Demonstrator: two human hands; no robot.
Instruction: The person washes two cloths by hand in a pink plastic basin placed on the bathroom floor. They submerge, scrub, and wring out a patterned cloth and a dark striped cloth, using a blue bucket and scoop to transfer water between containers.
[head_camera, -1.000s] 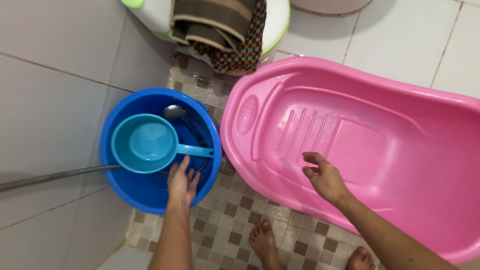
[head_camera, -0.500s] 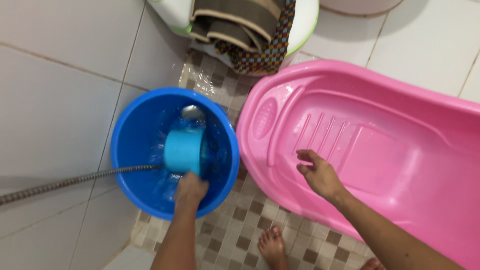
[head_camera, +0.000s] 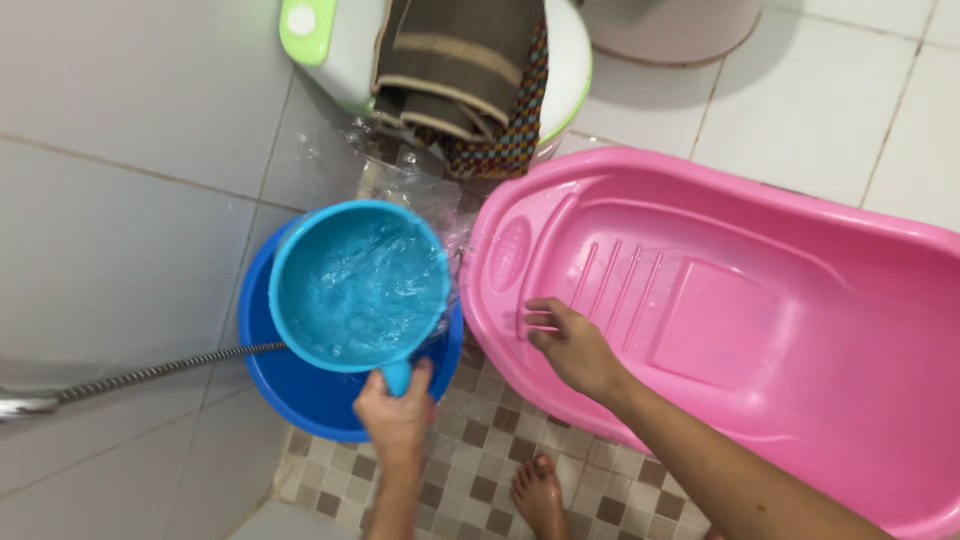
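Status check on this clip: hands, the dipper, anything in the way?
Left hand shut on dipper handle, dipper full of water above blue bucket. Right hand open, resting inside pink tub. Metal hose runs into bucket.

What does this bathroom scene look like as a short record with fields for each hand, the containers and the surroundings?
left hand: grips the handle of the dipper
dipper: light blue, full of water, held above the bucket
bucket: dark blue, on the tiled floor
right hand: rests on the rim inside the tub
tub: pink, wet, beside the bucket
hose: metal, runs from the left to the bucket
behind: folded cloths on a white and green seat
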